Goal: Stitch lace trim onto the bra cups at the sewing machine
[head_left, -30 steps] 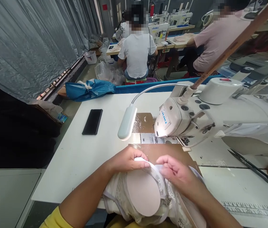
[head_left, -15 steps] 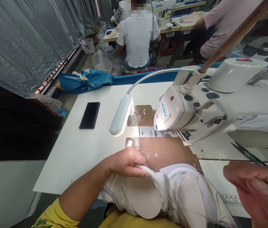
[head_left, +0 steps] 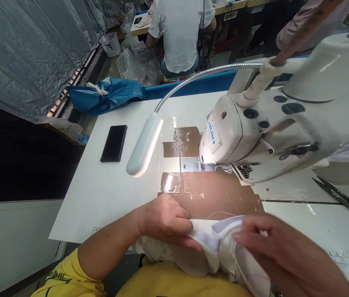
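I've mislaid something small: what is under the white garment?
A brown sheet shows past the far edge of the garment, and yellow clothing past its near edge. What lies directly beneath is covered and cannot be seen.

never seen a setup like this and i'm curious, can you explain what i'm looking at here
There's no robot: these are a person's bare hands, seen by a camera worn on their head, looking forward and down. The big white thing is a sewing machine, with a lamp on a bendy metal neck beside it. On the white table lie a phone to the left and scissors to the right. The left hand grips a pale garment. The right hand is at it too, but too blurred to tell its grip.
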The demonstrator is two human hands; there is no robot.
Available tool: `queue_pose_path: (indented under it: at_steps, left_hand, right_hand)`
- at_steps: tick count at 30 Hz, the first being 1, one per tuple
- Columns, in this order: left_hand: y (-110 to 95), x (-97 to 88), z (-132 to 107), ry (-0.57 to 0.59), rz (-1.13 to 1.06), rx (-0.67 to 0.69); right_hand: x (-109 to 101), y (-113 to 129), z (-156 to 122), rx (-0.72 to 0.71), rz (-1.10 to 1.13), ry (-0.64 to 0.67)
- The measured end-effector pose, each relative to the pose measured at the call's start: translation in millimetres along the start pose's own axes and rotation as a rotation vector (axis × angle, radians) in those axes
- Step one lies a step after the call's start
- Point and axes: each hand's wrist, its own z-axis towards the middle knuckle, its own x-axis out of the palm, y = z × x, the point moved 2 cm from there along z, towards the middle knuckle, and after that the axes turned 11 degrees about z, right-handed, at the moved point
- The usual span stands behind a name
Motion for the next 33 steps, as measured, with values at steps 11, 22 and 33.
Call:
queue_pose_path:
  at_steps: [11, 22, 33]
  left_hand:
    - [-14, -1.4, 0, -0.692, 0.452, 0.266]
    - [-14, -3.9, 1, -0.693, 0.458, 0.255]
    - [-12, -2.1, 1, -0.704, 0.467, 0.247]
  right_hand:
    - [22, 4, 5, -0.241, -0.223, 0.243]
    - [22, 1, 3, -0.323, -0.282, 0.277]
    - [21, 0, 3, -0.346, -0.3, 0.267]
